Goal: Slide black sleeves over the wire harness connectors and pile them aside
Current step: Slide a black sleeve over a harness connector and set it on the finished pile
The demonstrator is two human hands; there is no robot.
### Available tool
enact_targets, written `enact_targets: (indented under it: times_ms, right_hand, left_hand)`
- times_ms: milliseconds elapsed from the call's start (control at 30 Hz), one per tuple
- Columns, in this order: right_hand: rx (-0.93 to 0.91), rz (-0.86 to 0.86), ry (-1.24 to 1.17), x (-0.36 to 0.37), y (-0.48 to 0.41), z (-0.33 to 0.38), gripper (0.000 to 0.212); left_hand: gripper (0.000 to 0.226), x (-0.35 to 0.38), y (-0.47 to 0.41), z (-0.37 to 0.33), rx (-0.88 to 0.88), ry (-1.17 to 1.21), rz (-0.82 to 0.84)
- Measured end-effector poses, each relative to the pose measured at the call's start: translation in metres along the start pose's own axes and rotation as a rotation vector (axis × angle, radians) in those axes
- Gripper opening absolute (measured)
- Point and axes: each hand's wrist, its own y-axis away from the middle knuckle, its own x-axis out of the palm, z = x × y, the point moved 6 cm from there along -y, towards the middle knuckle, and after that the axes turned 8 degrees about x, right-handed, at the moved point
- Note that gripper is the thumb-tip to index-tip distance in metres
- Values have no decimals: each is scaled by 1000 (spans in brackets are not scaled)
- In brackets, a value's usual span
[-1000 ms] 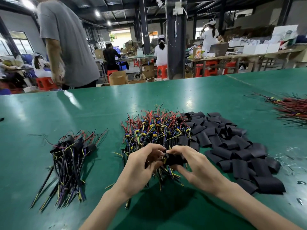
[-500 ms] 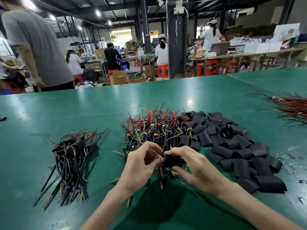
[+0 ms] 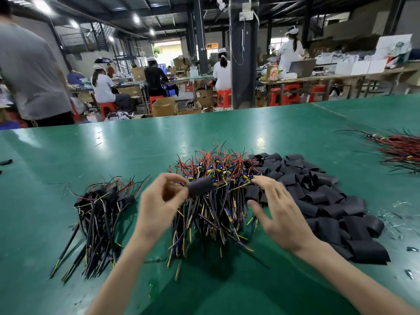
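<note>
Pinching sleeved harness (image 3: 201,186) w/ left hand (image 3: 159,205); right hand (image 3: 279,212) spread, empty, over wire pile (image 3: 218,169) nr sleeves (image 3: 318,194).

Motion blur smears the left hand (image 3: 159,205) and the black sleeve (image 3: 200,186) pinched at its fingertips. The connector inside that sleeve is hidden, and the wires trailing from it cannot be told apart from the harness pile (image 3: 218,173) behind. The spread right hand (image 3: 280,214) is softly blurred too and covers the place where that pile meets the heap of loose sleeves (image 3: 322,201). Both forearms (image 3: 127,269) run off the bottom edge. A red wire bundle (image 3: 402,151) is cut by the right edge, and a small black scrap (image 3: 5,162) by the left. The person in grey (image 3: 29,76) is cropped at top and left. Specks (image 3: 411,248) on the tabletop (image 3: 68,155) are too small to name.
</note>
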Motion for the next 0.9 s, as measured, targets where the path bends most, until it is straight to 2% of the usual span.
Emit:
enact_targets:
  times_ms: [67,167,300,400,533,667,833,900]
  right_hand:
    - [94,2,137,4,-2,-19,36]
    - [212,160,369,19,0,-47,40]
    - [272,317,500,34,1,-67,52]
    - [238,366,570,40,-1,-69,56]
    - [214,368,616,39,-1,-69,50]
    - [195,414,592,39,-1,-70,39]
    - [179,566,562,43,1,-68,60]
    - [162,584,538,43,2,-65,66]
  left_hand:
    - [33,-30,-10,11,-10,-92,-167]
    - [20,-74,-13,31,-49,-267,-413]
    - [14,-117,-2,63,-185,-485,-640]
    - [17,-128,9,86,-361,-643,-629]
    - [22,-129,17,103,-527,-684,-546]
    - [24,-124,15,103,-535,-698,-522]
    - [35,-112,12,87,-582,-776,-522]
    - [39,-99,6,71,-477,-841,-528]
